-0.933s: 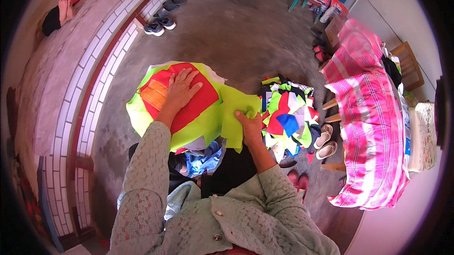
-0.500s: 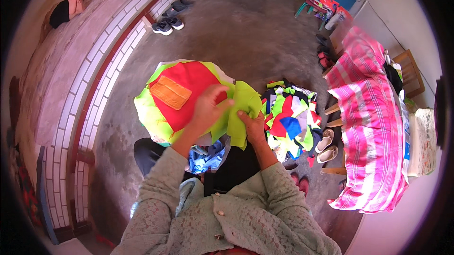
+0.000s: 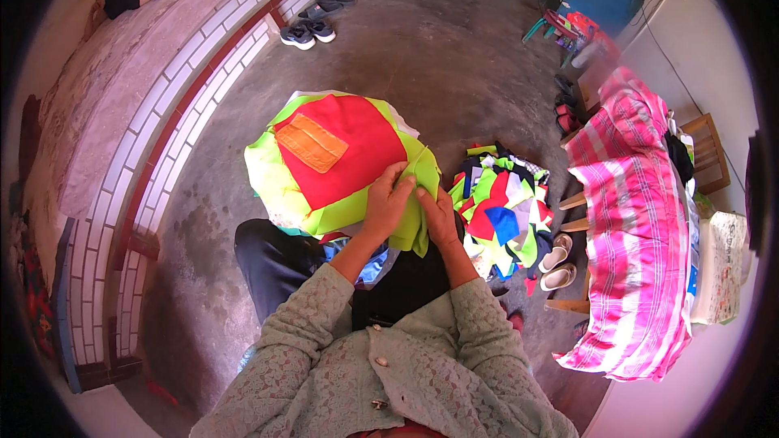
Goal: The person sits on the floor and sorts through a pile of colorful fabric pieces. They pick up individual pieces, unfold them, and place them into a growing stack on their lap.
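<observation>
My right hand [image 3: 441, 217] grips a bright yellow-green cloth piece [image 3: 410, 231], thumb on top, at the right edge of a large round patchwork of cloth [image 3: 361, 139]. The thumb and fingers of my left hand [image 3: 387, 201] close on the same yellow-green cloth, close to the right thumb. Red makes up the middle of the patchwork, with an orange patch [image 3: 312, 143] on it and yellow-green around the rim. Below it, over my lap, some blue cloth [image 3: 373, 266] shows in part. Whether a small tool sits between the fingers is hidden.
A heap of mixed cloth scraps [image 3: 503, 215] lies on the floor to the right, with beige shoes [image 3: 557, 263] beside it. Further right, a pink checked cloth [image 3: 633, 251] covers a wooden-legged piece of furniture. Dark shoes [image 3: 308, 34] stand by the tiled ledge [image 3: 174, 81], where another person's feet rest.
My left hand has come down from above the patchwork onto the yellow-green cloth beside my right hand. That cloth now hangs more folded. The whole view has shifted slightly.
</observation>
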Demonstrator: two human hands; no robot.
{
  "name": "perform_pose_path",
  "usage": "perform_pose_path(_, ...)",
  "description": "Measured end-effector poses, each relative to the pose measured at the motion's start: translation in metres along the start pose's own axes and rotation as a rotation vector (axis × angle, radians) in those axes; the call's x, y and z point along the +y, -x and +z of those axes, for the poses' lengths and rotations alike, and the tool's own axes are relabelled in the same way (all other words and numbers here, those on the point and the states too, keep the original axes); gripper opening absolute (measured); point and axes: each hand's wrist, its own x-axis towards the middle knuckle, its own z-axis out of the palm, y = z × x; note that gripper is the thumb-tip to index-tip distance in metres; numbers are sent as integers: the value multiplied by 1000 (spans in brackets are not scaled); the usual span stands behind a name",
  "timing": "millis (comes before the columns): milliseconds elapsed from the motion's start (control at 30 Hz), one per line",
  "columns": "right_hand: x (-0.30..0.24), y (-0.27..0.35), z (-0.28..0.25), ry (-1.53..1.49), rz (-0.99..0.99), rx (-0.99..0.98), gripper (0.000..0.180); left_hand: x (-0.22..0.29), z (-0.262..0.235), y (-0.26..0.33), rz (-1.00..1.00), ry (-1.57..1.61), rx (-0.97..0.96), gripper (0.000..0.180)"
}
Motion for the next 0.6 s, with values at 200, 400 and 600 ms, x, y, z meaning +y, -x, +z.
perform_pose_path(200,1,1,-2,17,70,-51,34,28,0,9,-104,41,-55,34)
perform_pose_path(400,-3,-1,-1,-56,96,-26,34,8,-11,9,-242,279,-36,30)
perform_pose_path(600,-4,-5,0,-156,144,8,31,-6,-21,7,-358,585,30,30)
